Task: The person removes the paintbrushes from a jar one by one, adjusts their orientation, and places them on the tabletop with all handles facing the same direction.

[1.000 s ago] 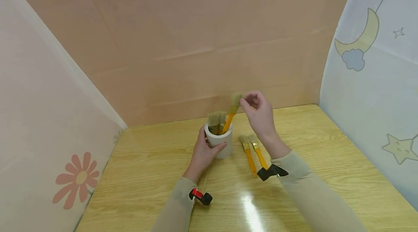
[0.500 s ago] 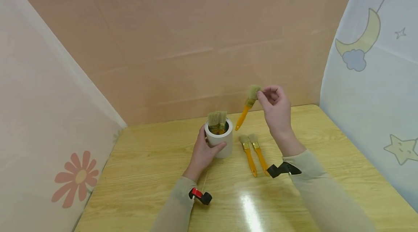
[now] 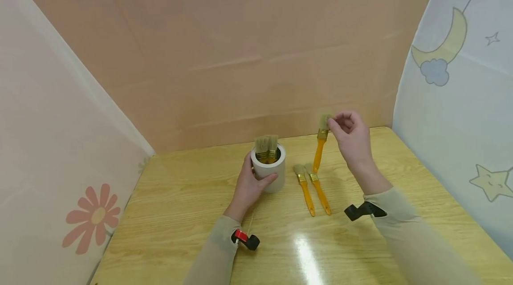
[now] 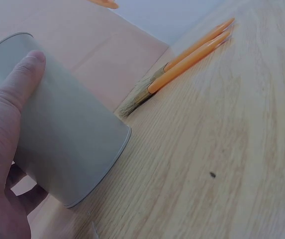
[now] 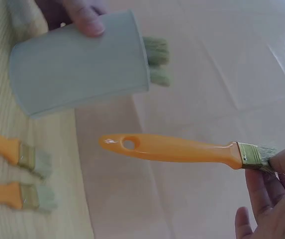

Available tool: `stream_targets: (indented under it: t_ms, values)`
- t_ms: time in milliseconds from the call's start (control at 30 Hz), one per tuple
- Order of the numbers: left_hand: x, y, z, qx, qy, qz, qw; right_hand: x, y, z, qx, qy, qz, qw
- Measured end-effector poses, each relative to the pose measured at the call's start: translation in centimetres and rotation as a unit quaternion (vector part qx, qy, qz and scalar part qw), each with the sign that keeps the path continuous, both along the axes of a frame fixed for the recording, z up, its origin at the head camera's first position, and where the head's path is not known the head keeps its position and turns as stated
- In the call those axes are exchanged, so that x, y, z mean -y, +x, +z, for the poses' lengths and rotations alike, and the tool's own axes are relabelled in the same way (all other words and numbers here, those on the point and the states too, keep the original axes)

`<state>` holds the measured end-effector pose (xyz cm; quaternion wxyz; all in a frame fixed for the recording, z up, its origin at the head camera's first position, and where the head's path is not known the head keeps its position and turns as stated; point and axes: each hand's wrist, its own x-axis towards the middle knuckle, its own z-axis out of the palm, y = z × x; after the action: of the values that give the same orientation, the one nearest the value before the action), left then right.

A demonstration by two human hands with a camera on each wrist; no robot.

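Observation:
My left hand (image 3: 249, 189) grips a white cylindrical can (image 3: 275, 180) from its left side, thumb across the front. Bristle ends of paintbrushes (image 3: 266, 144) stick up out of the can, their handles hidden inside. To the right, my right hand (image 3: 353, 140) pinches another paintbrush (image 3: 319, 151) by its bristles, with the orange handle hanging down. In the right wrist view that paintbrush (image 5: 182, 149) shows a hole near its handle end and a brass-coloured ferrule. Two more orange-handled paintbrushes, a left one (image 3: 306, 191) and a right one (image 3: 320, 191), lie side by side on the table, right of the can.
The wood-grain table (image 3: 184, 222) ends at a peach cloth backdrop (image 3: 240, 75) behind the can. A white cloth wall with a flower (image 3: 96, 216) stands on the left, and one with a moon (image 3: 445, 46) on the right.
My right hand has drawn the pinched paintbrush up out of the can and carried it to the right, its handle now hanging nearly upright. The left hand and can have stayed in place.

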<state>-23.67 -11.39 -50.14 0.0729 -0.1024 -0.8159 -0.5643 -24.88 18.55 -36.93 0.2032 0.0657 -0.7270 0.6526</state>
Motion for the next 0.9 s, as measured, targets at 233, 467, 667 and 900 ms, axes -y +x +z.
stream_targets:
  t_ms: [233,467,667,900]
  values:
    - [0.0,0.1,0.1,0.0,0.001,0.0,1.0,-2.1,0.0,-1.5,0.043,0.098,0.004,0.9942]
    - [0.0,0.1,0.2,-0.001,0.0,0.004,1.0,-3.4,0.1,-2.5,0.076,0.166,0.016,0.9831]
    - [-0.1,0.2,0.1,0.0,0.002,0.003,1.0,-4.2,0.0,-4.1,0.103,0.194,0.039,0.9748]
    - [-0.1,0.5,0.5,0.006,0.004,0.002,1.0,-4.6,-0.1,-5.6,0.131,0.23,0.061,0.9624]
